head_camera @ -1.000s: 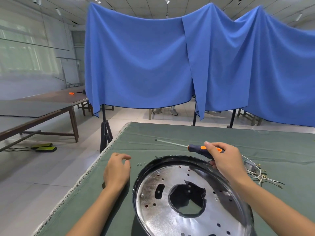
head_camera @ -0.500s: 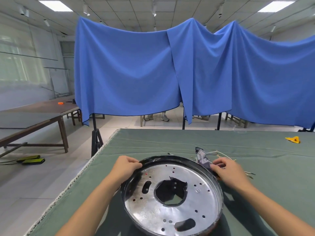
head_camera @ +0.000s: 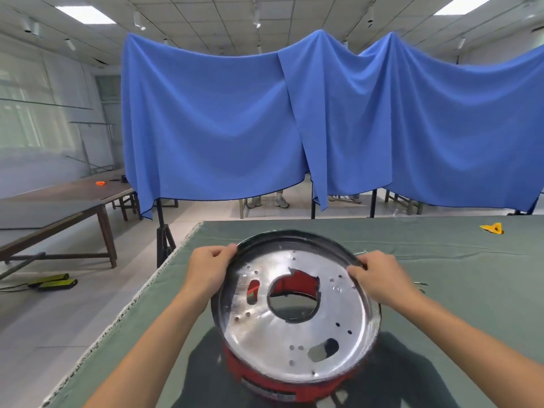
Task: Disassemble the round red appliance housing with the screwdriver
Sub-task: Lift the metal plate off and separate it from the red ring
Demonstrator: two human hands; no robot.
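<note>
The round red appliance housing (head_camera: 282, 381) is lifted and tilted toward me above the green-covered table (head_camera: 441, 260). Its shiny metal base plate (head_camera: 294, 328) faces the camera, with a large central hole, two slots and several small holes. Red wall shows through the hole and below the plate. My left hand (head_camera: 209, 269) grips the rim at the upper left, fingers curled over the edge. My right hand (head_camera: 379, 275) grips the rim at the upper right. The screwdriver is not in view.
A small yellow piece (head_camera: 492, 228) lies on the table at the far right. Thin wires (head_camera: 421, 285) poke out behind my right wrist. Blue cloth (head_camera: 294, 122) hangs behind the table. A wooden table (head_camera: 59, 201) stands to the left, across open floor.
My right hand let go of the screwdriver and took the rim. Both hands raised and tilted the housing toward me, so its red wall now shows. The camera view shifted.
</note>
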